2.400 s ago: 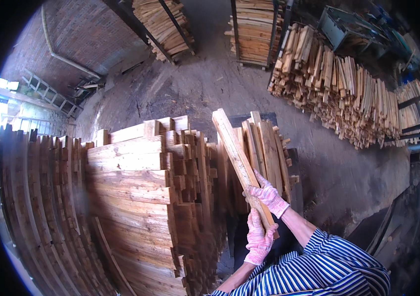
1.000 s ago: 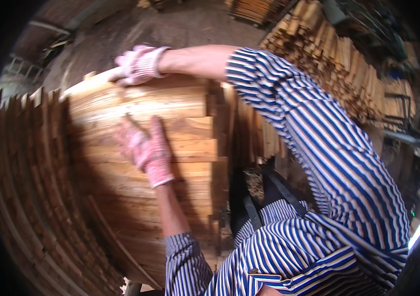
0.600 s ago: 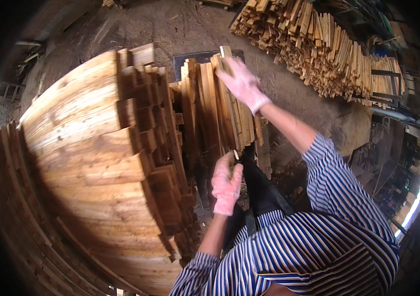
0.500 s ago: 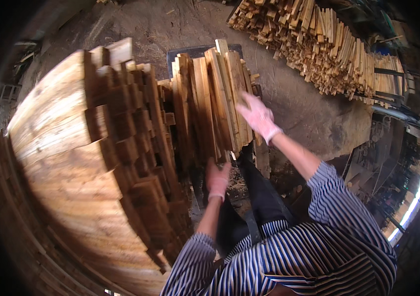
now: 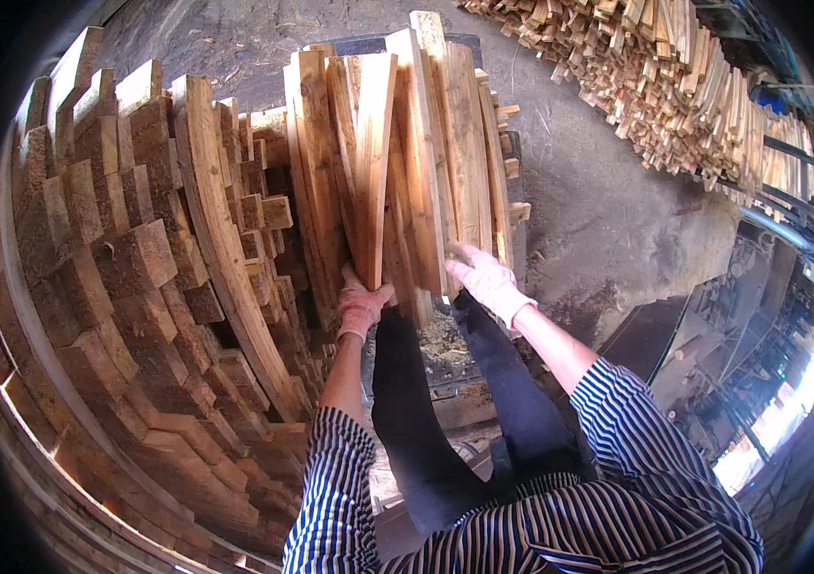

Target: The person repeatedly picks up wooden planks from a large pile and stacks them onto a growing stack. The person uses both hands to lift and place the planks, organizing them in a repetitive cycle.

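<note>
A pile of long wooden boards lies in front of me, their near ends toward my legs. My left hand, in a pale pink glove, is closed around the near end of one board, which lies slightly slanted on top of the others. Beside the near ends of the boards on the right is my right hand, also gloved. Its fingers are stretched out and apart, with the tips at the board edges; whether they touch is hard to tell.
A tall stack of thick boards rises close on my left, its ends stepped unevenly. At the far right, a large heap of thin wood strips lies along a metal rail. Bare floor shows between heap and pile.
My view has shifted. The left hand has moved left and taken hold of a board, now lying slanted. My right hand has come back from the boards' side toward their near ends.
</note>
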The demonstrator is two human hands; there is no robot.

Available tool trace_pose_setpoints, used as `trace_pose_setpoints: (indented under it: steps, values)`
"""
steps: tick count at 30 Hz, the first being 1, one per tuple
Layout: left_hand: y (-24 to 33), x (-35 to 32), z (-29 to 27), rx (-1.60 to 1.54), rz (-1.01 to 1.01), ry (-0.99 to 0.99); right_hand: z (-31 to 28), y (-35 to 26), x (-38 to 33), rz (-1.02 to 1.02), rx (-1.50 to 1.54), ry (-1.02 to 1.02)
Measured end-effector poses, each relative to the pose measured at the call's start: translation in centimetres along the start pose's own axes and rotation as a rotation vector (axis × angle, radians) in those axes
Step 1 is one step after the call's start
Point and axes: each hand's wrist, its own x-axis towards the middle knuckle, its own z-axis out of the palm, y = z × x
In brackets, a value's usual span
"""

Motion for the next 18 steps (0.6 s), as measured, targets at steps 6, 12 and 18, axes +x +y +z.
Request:
trace_pose_setpoints:
  steps: [6,12,18]
  values:
    - [-3.5,-1.0,1.0,-0.287,0.268,0.158,1.7,-7.4,1.8,-0.055,0.074,-0.142]
    - [3.6,-12.8,3.1,-0.52,0.105,-0.017,4.0,-9.7,0.8,-0.032,0.229,-0.149]
    - [0.5,-16.8,7.5,-0.814,0.506,-0.209,2.5,-4.4,-4.8,0.124,0.54,0.126]
